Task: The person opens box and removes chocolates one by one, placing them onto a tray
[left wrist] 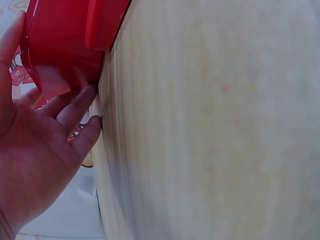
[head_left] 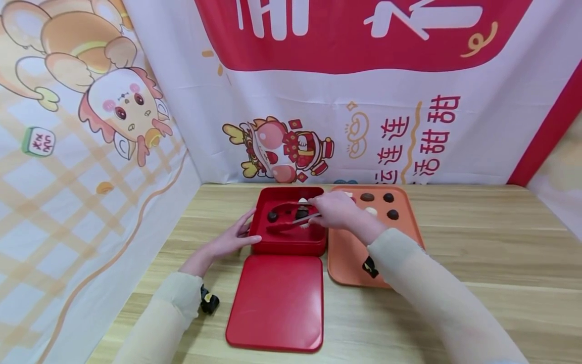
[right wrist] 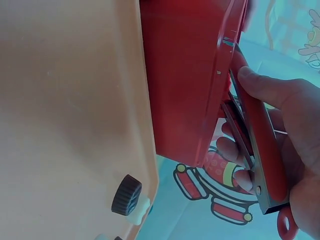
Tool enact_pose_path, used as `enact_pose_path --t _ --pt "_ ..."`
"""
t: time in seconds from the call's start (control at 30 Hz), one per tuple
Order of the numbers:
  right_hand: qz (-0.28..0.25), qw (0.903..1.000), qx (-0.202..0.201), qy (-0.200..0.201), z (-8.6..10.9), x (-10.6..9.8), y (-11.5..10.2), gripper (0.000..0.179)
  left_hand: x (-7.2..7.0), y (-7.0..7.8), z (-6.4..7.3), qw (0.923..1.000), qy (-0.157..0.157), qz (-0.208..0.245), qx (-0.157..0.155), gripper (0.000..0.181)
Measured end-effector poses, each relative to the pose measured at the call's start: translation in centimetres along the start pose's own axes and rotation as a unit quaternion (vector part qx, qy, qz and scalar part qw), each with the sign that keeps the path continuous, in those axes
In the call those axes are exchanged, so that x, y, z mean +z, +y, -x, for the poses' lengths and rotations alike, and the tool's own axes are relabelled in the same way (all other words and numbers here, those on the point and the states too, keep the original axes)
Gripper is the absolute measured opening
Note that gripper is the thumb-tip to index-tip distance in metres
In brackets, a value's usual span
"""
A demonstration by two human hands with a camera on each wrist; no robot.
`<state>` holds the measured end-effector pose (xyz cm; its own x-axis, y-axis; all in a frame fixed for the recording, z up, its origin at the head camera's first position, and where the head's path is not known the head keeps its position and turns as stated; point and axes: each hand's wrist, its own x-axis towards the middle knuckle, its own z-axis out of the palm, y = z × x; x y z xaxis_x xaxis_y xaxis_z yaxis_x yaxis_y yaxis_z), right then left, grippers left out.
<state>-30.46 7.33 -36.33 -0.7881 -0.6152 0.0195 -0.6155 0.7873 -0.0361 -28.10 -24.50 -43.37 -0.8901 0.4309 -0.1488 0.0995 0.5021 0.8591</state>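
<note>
My right hand [head_left: 336,210] grips a pair of red-handled tongs [right wrist: 262,140] over the red box [head_left: 291,247], thumb on one arm and fingers curled round the other. The red tong tips stand apart inside the box, on either side of a round dark chocolate [head_left: 273,216]. Other dark and white chocolates [head_left: 302,214] lie in the box further right, partly hidden by the tongs and hand. My left hand [head_left: 229,240] rests against the box's left side with fingers extended, its thumb along the front corner; the left wrist view shows the fingertips low on the wall.
An orange tray [head_left: 354,253] adjoins the box on the right and carries several dark and white chocolates [head_left: 393,215] toward its back. In front of the box lies a flat red lid [head_left: 277,303]. A printed cloth [head_left: 282,101] hangs behind the wooden table [head_left: 477,253].
</note>
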Motion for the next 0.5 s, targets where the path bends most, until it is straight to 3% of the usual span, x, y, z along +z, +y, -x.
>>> enact_pose_path --t 0.5 --pt "-0.012 0.9999 -0.006 -0.004 -0.27 0.57 0.08 0.028 -0.05 0.09 0.03 1.0000 -0.001 -0.001 -0.001 0.088"
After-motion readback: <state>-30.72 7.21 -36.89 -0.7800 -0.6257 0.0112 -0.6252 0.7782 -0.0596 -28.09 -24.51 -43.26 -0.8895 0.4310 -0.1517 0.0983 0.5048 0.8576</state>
